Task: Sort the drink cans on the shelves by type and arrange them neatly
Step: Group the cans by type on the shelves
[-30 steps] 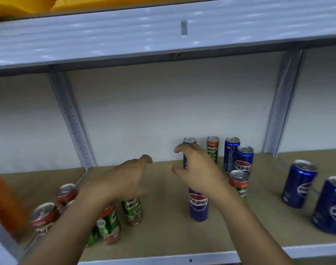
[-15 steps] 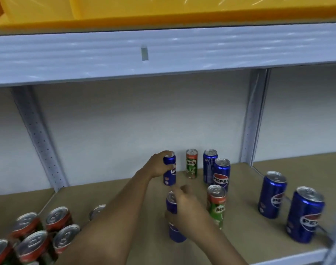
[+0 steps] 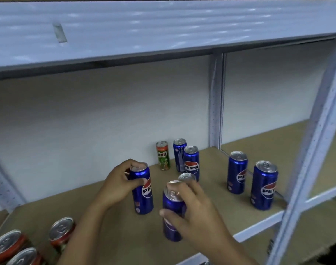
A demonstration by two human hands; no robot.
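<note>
Left hand (image 3: 117, 185) has drawn back blue can (image 3: 142, 190) forward; right hand (image 3: 192, 209) grips second blue can (image 3: 173, 211). Both upright on shelf (image 3: 113, 222). Advice: carry right toward blue pair (image 3: 238, 172), clear of green can (image 3: 163, 155).

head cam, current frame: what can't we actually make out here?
- Can behind the right hand: only its silver lid shows; the hand hides its label, so type unknown.
- Red-topped cans at bottom left: cut off by the frame edge and the left forearm, labels unreadable.
- Pepsi can in the right hand: logo covered by fingers.
- Rear Pepsi can: partly hidden by the Pepsi can in front.
</note>
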